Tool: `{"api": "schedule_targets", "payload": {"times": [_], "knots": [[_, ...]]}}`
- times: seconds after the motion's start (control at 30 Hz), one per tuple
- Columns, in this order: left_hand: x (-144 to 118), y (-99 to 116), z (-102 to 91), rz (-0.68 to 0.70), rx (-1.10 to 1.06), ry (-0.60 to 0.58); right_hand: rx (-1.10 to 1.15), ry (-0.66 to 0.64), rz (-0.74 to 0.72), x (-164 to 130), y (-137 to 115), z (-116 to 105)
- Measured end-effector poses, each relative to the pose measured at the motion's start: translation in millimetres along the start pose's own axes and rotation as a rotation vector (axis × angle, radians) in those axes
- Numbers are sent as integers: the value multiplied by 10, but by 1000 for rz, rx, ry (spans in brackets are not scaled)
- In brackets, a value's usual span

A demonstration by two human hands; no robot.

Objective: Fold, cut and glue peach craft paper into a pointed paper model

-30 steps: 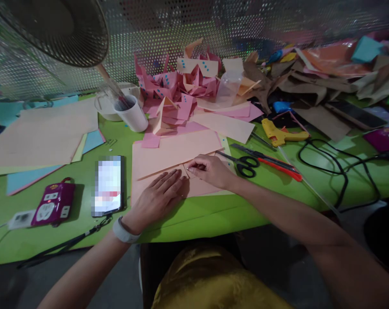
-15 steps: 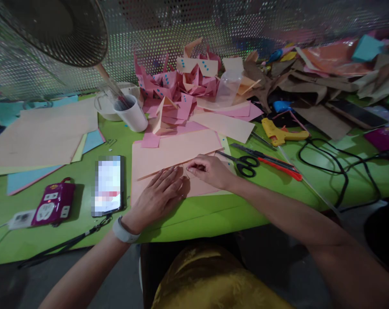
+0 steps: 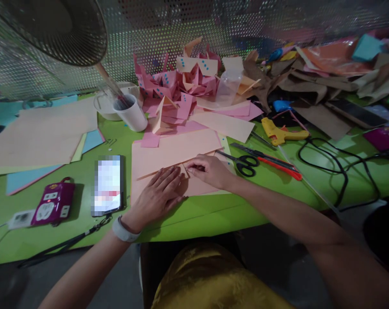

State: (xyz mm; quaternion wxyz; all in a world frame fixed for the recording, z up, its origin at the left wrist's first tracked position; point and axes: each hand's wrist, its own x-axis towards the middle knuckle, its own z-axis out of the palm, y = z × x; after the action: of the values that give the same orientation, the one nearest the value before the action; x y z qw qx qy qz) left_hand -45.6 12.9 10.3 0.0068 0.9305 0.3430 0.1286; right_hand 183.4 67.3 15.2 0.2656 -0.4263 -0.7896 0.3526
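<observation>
My left hand (image 3: 160,191), with a light band on its wrist, lies flat with fingers stretched out, pressing a folded piece of peach paper (image 3: 183,169). The thumb and fingers of my right hand (image 3: 209,171) are pinched at the right end of that piece, where the fingertips partly hide the paper. Beneath both hands is a larger peach sheet (image 3: 175,148), with a long narrow folded edge running slantwise above my fingers. Black-handled scissors (image 3: 245,166) rest just right of my right hand, their blades on the sheets.
A red utility knife (image 3: 279,165) and a yellow glue gun (image 3: 282,132) lie to the right. On the left are a lit phone (image 3: 107,184), a purple power strip (image 3: 54,201) and stacked paper (image 3: 43,128). Behind stand a white cup (image 3: 131,113), folded pink papers (image 3: 168,83) and a fan (image 3: 59,30).
My left hand has shifted very slightly, its thumb now stretched a little farther out. The small flap between the hands sits slightly differently. My right hand has barely moved.
</observation>
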Motion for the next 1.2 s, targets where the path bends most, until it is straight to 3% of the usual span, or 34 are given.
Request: {"api": "schedule_targets", "payload": {"times": [1.2], "knots": [[-20, -8, 31, 4, 25, -21, -49, -24, 18, 3, -24, -5]]}}
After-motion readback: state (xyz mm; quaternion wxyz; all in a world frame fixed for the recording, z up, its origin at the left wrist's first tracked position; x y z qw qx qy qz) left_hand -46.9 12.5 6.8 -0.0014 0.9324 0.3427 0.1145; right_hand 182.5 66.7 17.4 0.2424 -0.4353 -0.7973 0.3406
